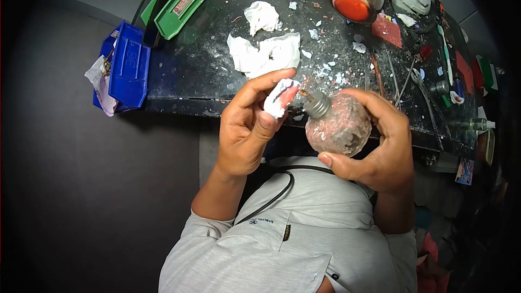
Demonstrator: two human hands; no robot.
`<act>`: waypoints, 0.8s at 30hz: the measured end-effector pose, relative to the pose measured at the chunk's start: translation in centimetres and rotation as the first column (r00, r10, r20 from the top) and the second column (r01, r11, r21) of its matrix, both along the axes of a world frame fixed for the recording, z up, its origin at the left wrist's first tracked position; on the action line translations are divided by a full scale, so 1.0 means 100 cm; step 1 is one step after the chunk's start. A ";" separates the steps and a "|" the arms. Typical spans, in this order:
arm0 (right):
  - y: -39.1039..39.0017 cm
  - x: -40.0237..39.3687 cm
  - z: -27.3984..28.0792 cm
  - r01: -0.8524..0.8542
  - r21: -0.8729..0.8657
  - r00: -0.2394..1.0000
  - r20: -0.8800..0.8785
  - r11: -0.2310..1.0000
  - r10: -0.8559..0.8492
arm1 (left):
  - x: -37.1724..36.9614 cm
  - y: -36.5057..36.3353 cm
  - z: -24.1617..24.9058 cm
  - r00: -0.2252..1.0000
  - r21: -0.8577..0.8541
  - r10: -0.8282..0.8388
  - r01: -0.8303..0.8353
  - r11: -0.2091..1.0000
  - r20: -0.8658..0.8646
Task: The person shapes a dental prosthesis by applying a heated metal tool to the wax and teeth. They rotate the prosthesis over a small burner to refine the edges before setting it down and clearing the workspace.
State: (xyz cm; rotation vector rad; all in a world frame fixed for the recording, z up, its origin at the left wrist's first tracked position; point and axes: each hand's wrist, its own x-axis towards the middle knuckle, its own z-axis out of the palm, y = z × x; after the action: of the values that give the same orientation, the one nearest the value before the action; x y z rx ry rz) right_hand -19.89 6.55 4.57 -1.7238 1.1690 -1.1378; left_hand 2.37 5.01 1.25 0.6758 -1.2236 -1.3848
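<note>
Pink and white, the small piece (pixel 282 97) is above the front edge of the black table (pixel 184 84), pinched in the left hand (pixel 242 125). Its thumb and fingertips are almost closed, only the piece between them. The right hand (pixel 388 141) is opened wide around one round bottle (pixel 339 127), thumb below and fingers above. The bottle leans to the left, its metal neck (pixel 318 104) near the pink face.

I think the piece could slip, because the grip is narrow and its edge looks crumbly. The neck could knock it and chip the white part. If there is liquid inside, which I cannot tell, the tilt could make it drip. I cannot tell if the wick (pixel 306 95) has a flame; if yes, fingers so near could be burned.

Beyond the hands I count two crumpled white papers (pixel 278 54), one red dish (pixel 354 7) and one pink sheet (pixel 386 31) beside it. At the left are one blue bin (pixel 130 68) and one green tray (pixel 182 8). White crumbs (pixel 325 67) are too many for counting.
</note>
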 end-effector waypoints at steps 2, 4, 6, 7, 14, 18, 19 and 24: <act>0.000 0.002 0.000 -0.006 -0.024 1.000 -0.013 1.000 0.006 | 0.000 0.000 0.000 1.000 -0.024 -0.007 0.007 1.000 0.010; 0.000 0.002 0.000 -0.018 -0.014 0.999 -0.027 1.000 0.018 | -0.002 0.000 -0.001 1.000 -0.068 0.017 -0.017 0.998 0.002; -0.002 0.001 -0.003 0.001 -0.023 1.000 -0.028 1.000 -0.002 | 0.000 0.000 -0.002 1.000 -0.060 0.000 0.000 0.998 0.001; -0.002 0.001 -0.004 0.021 -0.032 0.999 -0.028 0.999 -0.022 | 0.001 0.000 -0.002 1.000 -0.053 -0.017 0.018 0.998 0.001; 0.000 0.003 0.001 -0.009 -0.011 1.000 -0.023 1.000 0.009 | 0.000 0.000 -0.001 1.000 -0.056 -0.005 0.005 0.998 0.012; -0.001 0.003 0.000 0.008 -0.031 0.999 -0.039 0.999 -0.009 | 0.000 0.001 -0.002 1.000 -0.053 0.003 -0.002 0.999 0.026; 0.000 0.003 0.001 -0.002 -0.029 0.999 -0.041 1.000 0.001 | 0.000 0.001 -0.002 1.000 -0.051 0.005 -0.004 0.999 0.019; -0.001 0.000 -0.003 0.057 0.047 0.998 0.035 0.997 -0.059 | 0.000 0.002 0.000 1.000 0.020 0.004 -0.003 1.000 -0.025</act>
State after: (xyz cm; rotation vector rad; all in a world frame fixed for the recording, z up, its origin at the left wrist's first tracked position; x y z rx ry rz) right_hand -19.92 6.40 4.24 -1.6376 1.2206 -1.1637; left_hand 2.38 5.18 1.22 0.6722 -1.1900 -1.3997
